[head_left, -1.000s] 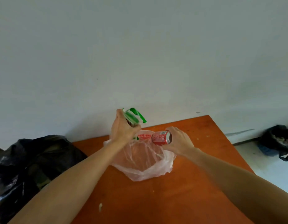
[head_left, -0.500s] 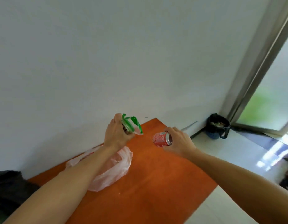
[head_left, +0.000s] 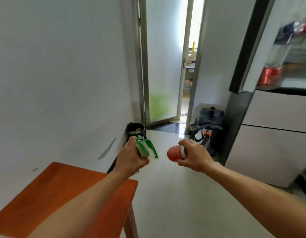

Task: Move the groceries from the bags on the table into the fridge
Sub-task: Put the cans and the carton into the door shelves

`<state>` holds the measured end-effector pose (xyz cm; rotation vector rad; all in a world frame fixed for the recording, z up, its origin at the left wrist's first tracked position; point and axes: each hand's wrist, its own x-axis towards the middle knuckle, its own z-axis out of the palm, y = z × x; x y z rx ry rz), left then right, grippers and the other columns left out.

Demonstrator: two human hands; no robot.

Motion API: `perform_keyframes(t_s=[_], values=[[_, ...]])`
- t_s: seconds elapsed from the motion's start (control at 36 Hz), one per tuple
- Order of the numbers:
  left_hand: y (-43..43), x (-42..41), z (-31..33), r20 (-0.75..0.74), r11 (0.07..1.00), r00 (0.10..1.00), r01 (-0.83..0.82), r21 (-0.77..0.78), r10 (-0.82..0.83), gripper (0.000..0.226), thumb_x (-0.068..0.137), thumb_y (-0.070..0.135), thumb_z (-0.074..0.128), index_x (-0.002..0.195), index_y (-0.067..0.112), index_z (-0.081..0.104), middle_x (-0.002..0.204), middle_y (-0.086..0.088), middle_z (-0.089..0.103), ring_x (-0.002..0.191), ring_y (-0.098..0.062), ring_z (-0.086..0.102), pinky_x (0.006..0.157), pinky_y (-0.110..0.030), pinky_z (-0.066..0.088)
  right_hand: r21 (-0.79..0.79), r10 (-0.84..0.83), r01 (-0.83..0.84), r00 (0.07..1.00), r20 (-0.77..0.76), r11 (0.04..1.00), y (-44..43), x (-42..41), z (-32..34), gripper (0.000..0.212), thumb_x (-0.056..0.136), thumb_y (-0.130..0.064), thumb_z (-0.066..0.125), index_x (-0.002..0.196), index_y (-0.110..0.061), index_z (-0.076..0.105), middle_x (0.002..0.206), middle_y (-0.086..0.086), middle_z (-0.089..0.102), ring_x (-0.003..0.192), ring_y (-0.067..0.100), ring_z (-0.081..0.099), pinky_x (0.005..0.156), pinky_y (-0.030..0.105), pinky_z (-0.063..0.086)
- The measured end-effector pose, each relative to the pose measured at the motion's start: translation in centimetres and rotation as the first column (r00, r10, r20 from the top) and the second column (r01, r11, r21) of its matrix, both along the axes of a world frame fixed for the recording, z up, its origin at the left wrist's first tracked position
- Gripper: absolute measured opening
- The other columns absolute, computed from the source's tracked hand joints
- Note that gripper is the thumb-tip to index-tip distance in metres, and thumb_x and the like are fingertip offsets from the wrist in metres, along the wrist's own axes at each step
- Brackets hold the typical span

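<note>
Past the table edge, over bare floor, both hands are out front in the head view. Left hand is closed round a green-and-white packet, its flap sticking out past the fingers. Right hand wraps a red can held on its side, base toward the camera. Fridge stands at right, upper door open, another red can on a shelf inside; blurred. Bags not in view.

Step judged: carry leg, table to fridge, both items in hand. Next move likely needs a turn right, raising both hands to shelf height and finding free shelf space. A bin by the wall and a backpack beside the fridge sit near the route.
</note>
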<state>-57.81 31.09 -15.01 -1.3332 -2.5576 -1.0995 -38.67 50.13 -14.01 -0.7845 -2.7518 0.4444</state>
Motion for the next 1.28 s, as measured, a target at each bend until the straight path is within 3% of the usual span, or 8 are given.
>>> perform_keyframes(t_s=[0.08, 0.31, 0.42, 0.5, 0.61, 0.97, 1.14, 1.28], values=[[7.1, 1.4, 0.2, 0.03, 0.994, 0.993, 0.113, -0.007, -0.112, 0.065, 0.06, 0.03, 0.076, 0.113, 0.022, 0.039, 0.095, 0.0, 0.055, 0.084, -0.024, 0.056, 0.067, -0.034, 0.046, -0.007, -0.12, 0.12, 0.993, -0.015, 0.993, 5.0, 3.5, -0.2, 0.074, 0.066, -0.05, 0.081, 0.129, -0.028, 0.05, 0.117, -0.001, 0.058, 0.097, 0.02, 0.06, 0.089, 0.034, 0.053], [25.8, 6.3, 2.0, -0.002, 0.92, 0.92, 0.392, -0.001, -0.392, 0.066, 0.061, 0.033, 0.082, 0.109, 0.021, 0.039, 0.091, -0.001, 0.056, 0.079, -0.027, 0.058, 0.062, -0.029, 0.038, -0.008, -0.416, 0.416, 0.909, -0.022, 0.91, 16.8, 12.4, 0.5, 0.069, 0.066, -0.054, 0.077, 0.125, -0.028, 0.053, 0.111, -0.002, 0.06, 0.091, 0.021, 0.061, 0.077, 0.03, 0.05], [34.1, 10.4, 3.4, -0.024, 0.835, 0.835, 0.55, 0.034, -0.549, 0.07, 0.061, 0.038, 0.087, 0.108, 0.026, 0.036, 0.092, 0.005, 0.052, 0.081, -0.017, 0.054, 0.064, -0.025, 0.041, -0.008, -0.56, 0.561, 0.827, -0.051, 0.828, 21.0, 17.7, 1.8, 0.071, 0.065, -0.05, 0.079, 0.126, -0.025, 0.054, 0.113, -0.001, 0.061, 0.094, 0.02, 0.061, 0.082, 0.034, 0.053], [39.5, 13.8, 3.2, -0.01, 0.769, 0.77, 0.638, 0.04, -0.638, 0.072, 0.058, 0.046, 0.085, 0.106, 0.036, 0.032, 0.095, 0.006, 0.056, 0.086, -0.016, 0.058, 0.068, -0.032, 0.053, -0.004, -0.652, 0.653, 0.756, -0.058, 0.757, 23.4, 21.8, 2.0, 0.072, 0.064, -0.049, 0.079, 0.127, -0.026, 0.054, 0.114, -0.002, 0.06, 0.096, 0.02, 0.06, 0.084, 0.033, 0.051], [45.3, 19.3, 3.6, -0.015, 0.672, 0.673, 0.739, 0.041, -0.739, 0.068, 0.062, 0.036, 0.083, 0.102, 0.037, 0.028, 0.095, 0.008, 0.054, 0.083, -0.013, 0.055, 0.064, -0.023, 0.042, -0.017, -0.737, 0.739, 0.671, -0.076, 0.674, 26.9, 27.4, 1.8, 0.071, 0.061, -0.049, 0.077, 0.125, -0.028, 0.054, 0.115, -0.003, 0.06, 0.095, 0.019, 0.06, 0.084, 0.031, 0.051], [64.8, 36.4, 3.8, -0.014, 0.573, 0.573, 0.819, 0.008, -0.819, 0.079, 0.07, 0.036, 0.078, 0.134, 0.019, 0.035, 0.108, 0.005, 0.054, 0.088, -0.011, 0.054, 0.068, -0.022, 0.04, 0.003, -0.814, 0.818, 0.572, -0.104, 0.575, 43.4, 44.1, 2.9, 0.075, 0.063, -0.051, 0.078, 0.128, -0.027, 0.05, 0.116, -0.002, 0.057, 0.094, 0.017, 0.059, 0.084, 0.031, 0.053], [72.4, 42.1, 5.6, 0.002, 0.569, 0.57, 0.821, 0.043, -0.822, 0.071, 0.071, 0.033, 0.079, 0.125, 0.025, 0.034, 0.105, 0.005, 0.054, 0.083, -0.009, 0.054, 0.06, -0.017, 0.041, 0.021, -0.819, 0.833, 0.549, -0.166, 0.553, 50.8, 49.8, 5.8, 0.075, 0.065, -0.05, 0.081, 0.127, -0.027, 0.048, 0.114, -0.003, 0.057, 0.094, 0.014, 0.059, 0.084, 0.029, 0.055], [79.6, 45.8, 6.3, 0.044, 0.552, 0.551, 0.829, 0.084, -0.833, 0.076, 0.067, 0.037, 0.078, 0.127, 0.028, 0.033, 0.11, 0.001, 0.057, 0.092, -0.015, 0.058, 0.076, -0.036, 0.056, 0.051, -0.815, 0.843, 0.531, -0.232, 0.535, 57.5, 53.4, 7.7, 0.075, 0.063, -0.052, 0.083, 0.126, -0.027, 0.051, 0.114, -0.003, 0.059, 0.093, 0.014, 0.059, 0.082, 0.025, 0.052]])
